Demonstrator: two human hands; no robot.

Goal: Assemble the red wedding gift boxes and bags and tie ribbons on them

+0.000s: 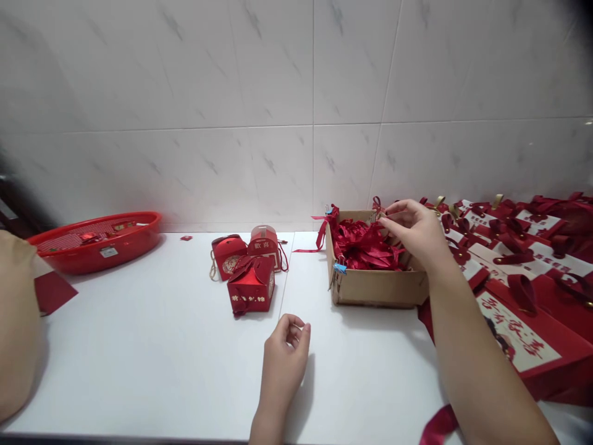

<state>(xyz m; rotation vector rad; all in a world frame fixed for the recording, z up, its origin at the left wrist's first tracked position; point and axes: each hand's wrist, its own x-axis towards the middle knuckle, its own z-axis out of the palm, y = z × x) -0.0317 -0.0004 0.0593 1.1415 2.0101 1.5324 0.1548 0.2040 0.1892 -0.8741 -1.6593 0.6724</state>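
Note:
My right hand (410, 232) reaches over the right side of a cardboard box (380, 289). Its thumb and fingertips pinch a thin red ribbon (377, 205) at the box's back rim. Crumpled red ribbons (365, 244) fill the box, and some strands hang over its left side. Above the white table, my left hand (286, 349) is loosely curled, thumb apart from the fingers, with nothing visible in it. Nearest to it stands a red gift box (251, 287) with white lettering. Behind that are a red box with a cord handle (228, 253) and a red round-topped box (265, 246).
Red gift bags (523, 315) with ribbon handles crowd the right side. A red plastic basket (106, 247) holding small items sits at the back left. A beige rounded object (18, 327) stands at the left edge. Red ribbon (439, 425) lies near the front; tiled wall behind.

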